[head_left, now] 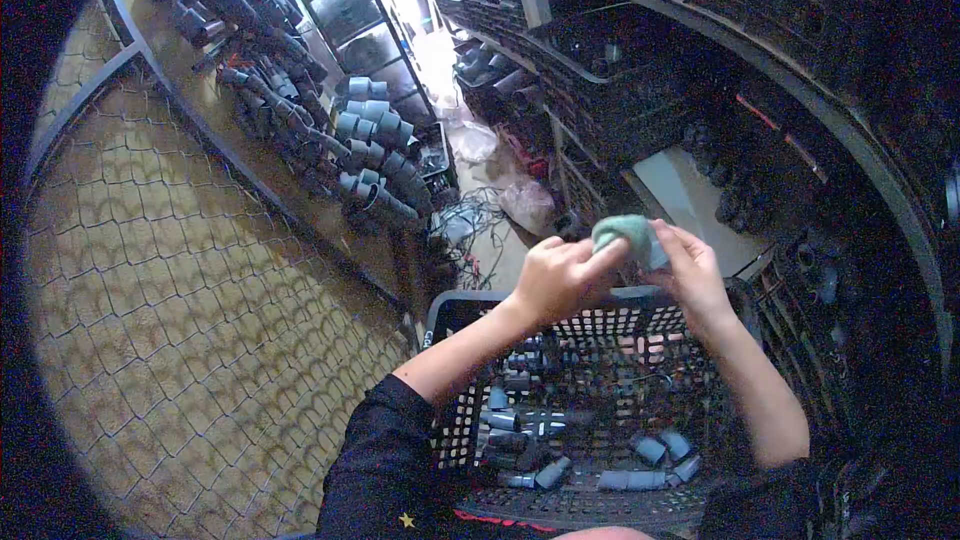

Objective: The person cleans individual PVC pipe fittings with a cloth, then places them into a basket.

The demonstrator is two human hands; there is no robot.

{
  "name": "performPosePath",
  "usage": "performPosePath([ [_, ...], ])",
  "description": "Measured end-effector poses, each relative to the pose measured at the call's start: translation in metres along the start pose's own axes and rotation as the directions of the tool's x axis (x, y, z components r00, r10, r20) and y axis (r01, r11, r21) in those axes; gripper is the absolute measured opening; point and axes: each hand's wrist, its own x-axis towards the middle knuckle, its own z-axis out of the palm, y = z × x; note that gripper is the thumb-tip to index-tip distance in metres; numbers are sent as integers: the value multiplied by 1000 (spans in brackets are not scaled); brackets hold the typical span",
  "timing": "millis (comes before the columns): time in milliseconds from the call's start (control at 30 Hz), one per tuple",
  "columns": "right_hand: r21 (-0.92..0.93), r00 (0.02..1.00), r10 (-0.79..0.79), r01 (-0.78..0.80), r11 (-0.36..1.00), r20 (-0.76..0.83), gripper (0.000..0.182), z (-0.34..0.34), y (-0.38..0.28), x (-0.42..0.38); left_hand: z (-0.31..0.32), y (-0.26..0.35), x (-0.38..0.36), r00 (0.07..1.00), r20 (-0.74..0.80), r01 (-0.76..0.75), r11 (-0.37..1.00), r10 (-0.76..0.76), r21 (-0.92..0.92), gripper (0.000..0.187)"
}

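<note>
Above the far rim of a black plastic crate (640,292), my two hands meet around a green cloth (622,230). My left hand (568,278) is closed, with a finger pressed into the cloth. On the cloth's right side, my right hand (688,272) pinches a small pale blue-grey piece (657,248), partly hidden by the fingers. Inside the crate lie several grey pipe fittings (632,480), some at the left and some at the lower right.
Wire mesh (220,320) with a metal frame stands at the left. Grey pipe fittings (365,125) are piled beyond it. Plastic bags (526,202) and tangled cables (468,225) lie on the floor ahead. Dark shelving (590,150) runs along the right.
</note>
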Motion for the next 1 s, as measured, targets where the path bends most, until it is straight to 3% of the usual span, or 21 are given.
performPosePath([
  [100,33,996,-89,89,995,-23,37,6,4,1,4,12,-4,995,-3,-99,991,99,-85,41],
  [167,2,990,-139,139,990,25,37,-4,16,10,-2,9,-3,980,59,-192,981,191,26,40],
  [267,-43,998,54,-53,998,26,37,7,-9,-6,2,-7,0,1000,0,0,1000,0,-8,42],
  [367,-63,998,41,-39,997,39,37,5,-8,-5,5,-5,-3,999,-19,35,998,-36,-47,46],
  [433,-42,999,29,-27,999,25,37,3,-7,-4,7,6,-5,998,8,-69,990,70,-125,45],
  [500,-76,999,-33,35,997,23,37,-1,6,5,6,11,-8,979,50,-196,979,199,-54,38],
  [567,-64,1000,12,-11,998,15,37,-2,6,4,6,4,-4,981,13,-193,980,194,-56,39],
  [633,-9,990,139,-139,990,39,37,4,-13,-6,8,-4,-5,998,39,-41,999,42,-12,42],
  [767,-173,976,183,-161,972,117,38,1,-20,-4,10,-9,-7,998,43,44,998,-42,-51,51],
  [900,-24,963,192,-191,981,188,35,-8,-12,3,18,-3,-14,998,45,44,992,-39,-116,49],
  [1000,78,977,168,-179,981,132,35,-6,-6,3,17,6,-13,997,40,-58,987,64,-148,46],
])
